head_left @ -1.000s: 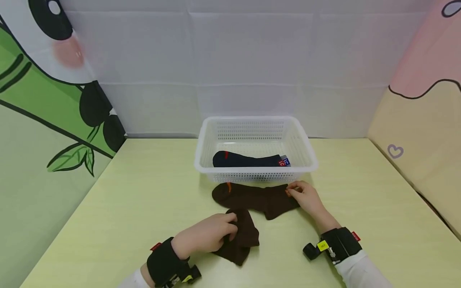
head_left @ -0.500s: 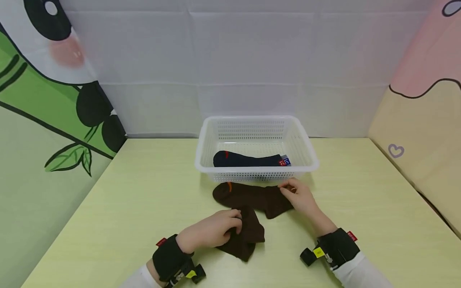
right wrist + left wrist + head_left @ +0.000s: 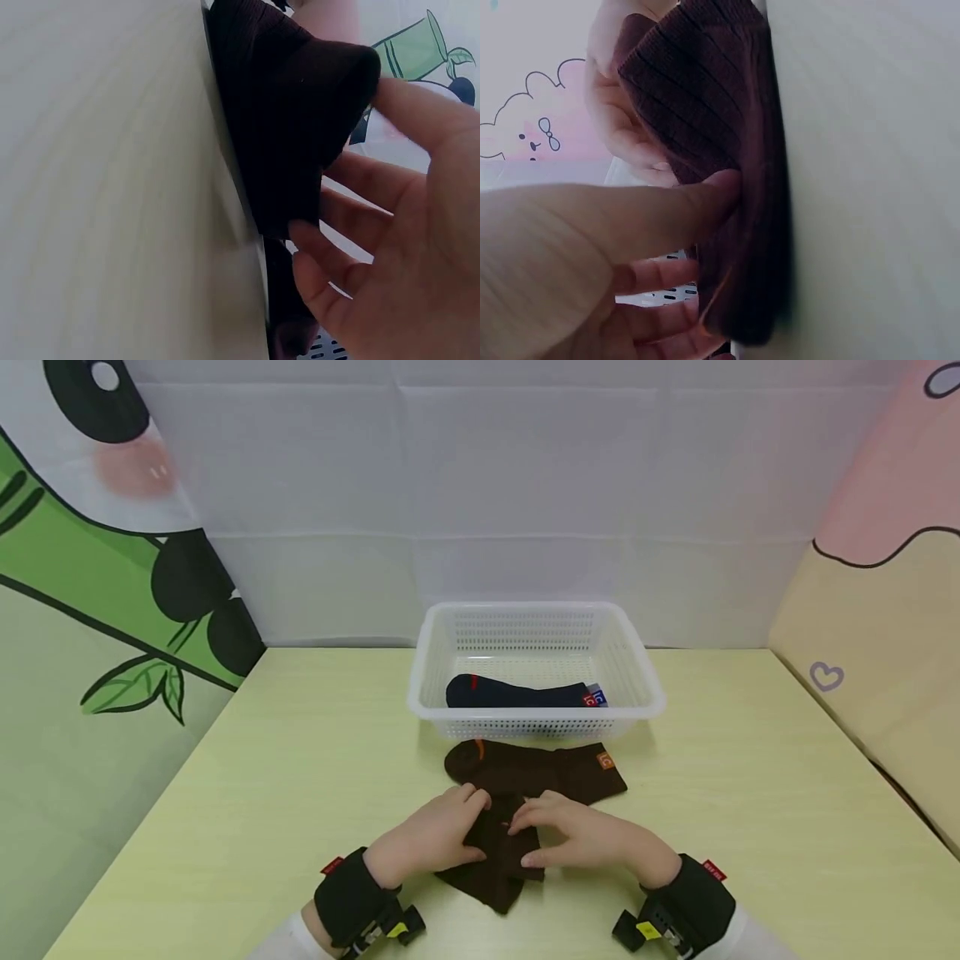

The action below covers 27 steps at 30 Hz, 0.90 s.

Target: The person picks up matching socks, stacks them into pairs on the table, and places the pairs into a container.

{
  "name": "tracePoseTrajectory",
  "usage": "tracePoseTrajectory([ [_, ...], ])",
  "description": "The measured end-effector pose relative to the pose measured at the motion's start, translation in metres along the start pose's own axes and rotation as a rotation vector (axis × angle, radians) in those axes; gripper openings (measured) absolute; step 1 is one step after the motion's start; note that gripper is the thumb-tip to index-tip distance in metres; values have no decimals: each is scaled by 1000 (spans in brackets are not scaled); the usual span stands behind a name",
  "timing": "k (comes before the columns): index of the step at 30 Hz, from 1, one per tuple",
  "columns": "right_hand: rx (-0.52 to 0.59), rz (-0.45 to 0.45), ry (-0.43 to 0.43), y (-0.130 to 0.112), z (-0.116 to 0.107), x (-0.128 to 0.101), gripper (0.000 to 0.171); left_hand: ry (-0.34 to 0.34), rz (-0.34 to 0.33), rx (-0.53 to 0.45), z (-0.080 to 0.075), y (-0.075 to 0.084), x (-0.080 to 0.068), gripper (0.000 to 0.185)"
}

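A brown sock (image 3: 498, 852), folded over itself, lies on the table between my hands. My left hand (image 3: 435, 831) holds its left side, the thumb laid on the ribbed cloth in the left wrist view and the fingers at the far edge. At its right side, my right hand (image 3: 577, 831) touches the cloth with spread, loosely bent fingers. The right wrist view shows a raised fold of the sock (image 3: 300, 105) beside the thumb. A second brown sock (image 3: 517, 764) lies flat just behind, with an orange toe mark and an orange label near its cuff; the front sock partly covers it.
A white perforated basket (image 3: 536, 722) stands behind the brown socks. Inside lies a dark navy sock (image 3: 517, 693) with red and blue labels. Fabric walls with cartoon prints enclose the pale wooden table (image 3: 300, 760) at the back and sides.
My right hand has left the cuff of the flat sock and come down and left to the folded sock. That cuff's orange label now shows. My left hand and folded sock have shifted slightly.
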State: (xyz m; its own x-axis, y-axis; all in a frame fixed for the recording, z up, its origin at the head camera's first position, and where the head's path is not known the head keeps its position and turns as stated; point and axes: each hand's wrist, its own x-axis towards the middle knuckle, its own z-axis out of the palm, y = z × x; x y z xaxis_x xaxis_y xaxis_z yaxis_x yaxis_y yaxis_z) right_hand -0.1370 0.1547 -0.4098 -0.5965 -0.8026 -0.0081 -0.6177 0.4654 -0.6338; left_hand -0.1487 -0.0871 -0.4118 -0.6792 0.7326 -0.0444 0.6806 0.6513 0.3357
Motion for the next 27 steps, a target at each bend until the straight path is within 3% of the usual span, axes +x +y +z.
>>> tracePoseTrajectory([
  [5,-39,-49,-89,0,1,-2,69,-49,-48,-18,0,-2,1,36],
  [9,-104,-51,-82,1,1,0,47,-68,-44,-20,-1,-5,0,22],
  [12,-124,1,-58,1,-2,0,23,-61,-40,-23,-2,-8,0,19],
  [16,-133,80,-60,-1,-10,-5,8,-64,-55,-51,-5,-10,-2,17],
  [22,-214,205,-37,-8,-26,-16,10,-109,-126,-99,-10,-12,-6,16],
  [27,-207,158,-40,-3,-33,-20,20,-114,-133,-100,-11,-12,-6,16],
])
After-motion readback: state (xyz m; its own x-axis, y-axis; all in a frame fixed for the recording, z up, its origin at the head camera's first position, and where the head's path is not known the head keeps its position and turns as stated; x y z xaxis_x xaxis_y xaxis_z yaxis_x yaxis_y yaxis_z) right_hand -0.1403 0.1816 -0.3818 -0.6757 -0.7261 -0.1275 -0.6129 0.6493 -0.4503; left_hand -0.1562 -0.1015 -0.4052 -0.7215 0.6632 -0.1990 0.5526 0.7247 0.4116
